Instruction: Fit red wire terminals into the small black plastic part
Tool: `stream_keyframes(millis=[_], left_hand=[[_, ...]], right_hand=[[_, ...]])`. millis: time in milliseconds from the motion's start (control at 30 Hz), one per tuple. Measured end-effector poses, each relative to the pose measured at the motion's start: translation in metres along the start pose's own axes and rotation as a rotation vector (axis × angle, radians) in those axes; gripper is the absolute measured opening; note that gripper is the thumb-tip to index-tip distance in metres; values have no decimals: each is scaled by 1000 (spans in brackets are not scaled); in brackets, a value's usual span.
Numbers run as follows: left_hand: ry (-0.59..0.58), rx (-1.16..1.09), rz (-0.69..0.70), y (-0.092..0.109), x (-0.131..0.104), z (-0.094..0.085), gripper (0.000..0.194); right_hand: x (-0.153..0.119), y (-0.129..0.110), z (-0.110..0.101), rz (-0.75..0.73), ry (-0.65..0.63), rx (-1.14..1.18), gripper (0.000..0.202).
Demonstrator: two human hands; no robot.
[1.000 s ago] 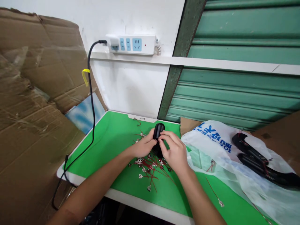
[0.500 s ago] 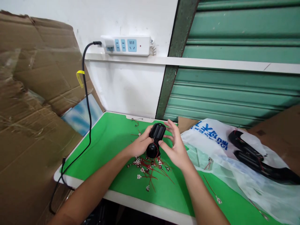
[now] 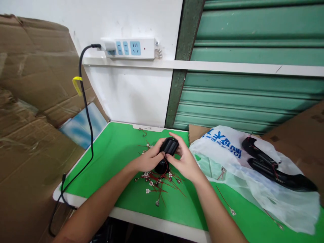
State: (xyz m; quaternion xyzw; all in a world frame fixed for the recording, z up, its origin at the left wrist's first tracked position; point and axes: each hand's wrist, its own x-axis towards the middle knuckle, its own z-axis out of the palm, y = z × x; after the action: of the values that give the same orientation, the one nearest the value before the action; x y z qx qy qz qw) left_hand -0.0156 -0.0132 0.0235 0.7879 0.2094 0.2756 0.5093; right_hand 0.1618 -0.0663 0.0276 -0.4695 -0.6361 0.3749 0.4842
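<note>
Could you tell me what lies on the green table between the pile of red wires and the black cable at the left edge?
In the head view, only bare green table separates the red wires from the black cable.

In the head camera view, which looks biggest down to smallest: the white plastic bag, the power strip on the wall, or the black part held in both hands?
1. white plastic bag
2. power strip
3. black part

The strip hangs farther off, so its rank is unsure.

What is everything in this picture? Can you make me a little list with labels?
left hand: grips the black plastic part
right hand: grips the same part from the other side
red wires: loose pile with metal ends, under the hands
table: green top, white edge
plastic bag: white, on the right, black parts on it
power strip: on the wall, black cable plugged in
</note>
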Motion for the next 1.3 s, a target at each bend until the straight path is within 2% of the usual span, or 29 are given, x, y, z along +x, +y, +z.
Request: stream_keyframes(millis=[333, 800, 1033, 1100, 1200, 1300], left_hand=[[-3, 42, 33, -3, -1, 0, 54], [64, 85, 54, -7, 1, 7, 51], [29, 109, 34, -4, 0, 7, 52], [17, 71, 2, -3, 0, 5, 53], [23, -109, -94, -6, 3, 4, 58], [111, -333, -189, -10, 8, 3, 58]], right_hand=[[1, 3, -1, -8, -4, 12, 67], [-2, 6, 7, 37, 33, -32, 64], [0, 7, 9, 52, 37, 7, 63], [0, 7, 9, 50, 34, 12, 63], [0, 6, 7, 66, 21, 51, 69], [2, 7, 0, 104, -16, 183, 82]])
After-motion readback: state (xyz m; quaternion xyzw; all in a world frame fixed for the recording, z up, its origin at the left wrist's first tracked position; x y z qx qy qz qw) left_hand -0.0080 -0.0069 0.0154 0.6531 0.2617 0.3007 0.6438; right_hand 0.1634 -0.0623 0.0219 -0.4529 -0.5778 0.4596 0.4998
